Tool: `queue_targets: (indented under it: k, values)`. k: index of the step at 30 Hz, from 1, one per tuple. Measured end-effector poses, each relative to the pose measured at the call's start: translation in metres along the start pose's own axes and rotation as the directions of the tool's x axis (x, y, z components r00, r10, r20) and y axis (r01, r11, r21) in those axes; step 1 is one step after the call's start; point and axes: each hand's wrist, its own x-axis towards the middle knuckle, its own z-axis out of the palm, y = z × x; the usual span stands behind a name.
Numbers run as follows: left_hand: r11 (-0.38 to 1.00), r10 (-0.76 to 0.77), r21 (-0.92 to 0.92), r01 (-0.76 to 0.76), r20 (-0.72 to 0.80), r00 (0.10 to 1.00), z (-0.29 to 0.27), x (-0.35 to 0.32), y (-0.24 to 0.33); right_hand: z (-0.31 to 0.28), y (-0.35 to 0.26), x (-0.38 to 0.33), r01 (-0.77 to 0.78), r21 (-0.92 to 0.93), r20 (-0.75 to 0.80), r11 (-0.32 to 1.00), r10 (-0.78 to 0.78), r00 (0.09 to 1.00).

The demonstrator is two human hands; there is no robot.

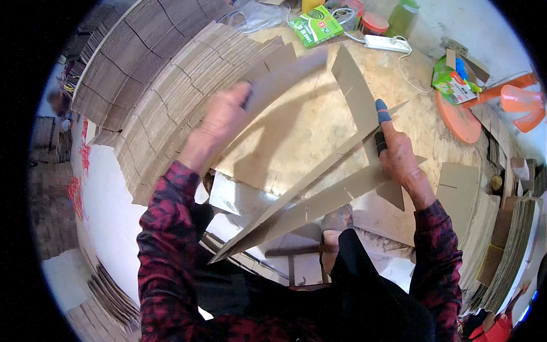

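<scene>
My left hand (223, 117) grips a slotted brown cardboard strip (285, 71) and holds it raised above the plywood table (296, 137). My right hand (396, 151), with blue and black finger guards, holds a cluster of crossed slotted cardboard strips (319, 196). One strip of that cluster stands upright (356, 91), and two long ones slant down toward my lap. Both sleeves are red-and-black plaid.
Fanned stacks of cardboard strips (165, 74) curve along the table's left side. More stacks (513, 239) stand at the right. At the far edge lie a green box (315, 24), a white power strip (386, 43), jars, a green carton (453, 85) and an orange fan (513, 102).
</scene>
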Motion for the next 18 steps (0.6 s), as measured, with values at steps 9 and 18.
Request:
queue_targets:
  k: [9, 18]
  values:
    - [0.973, 0.144, 0.131, -0.188, 0.29, 0.946, 0.056, 0.009, -0.001, -0.007, -0.01, -0.004, 0.067, -0.022, -0.045, 0.998, -0.068, 0.997]
    - [0.962, 0.159, 0.188, -0.199, 0.211, 0.965, 0.083, 0.027, 0.046, -0.023, -0.004, -0.019, 0.044, 0.063, -0.049, 0.997, -0.041, 0.998]
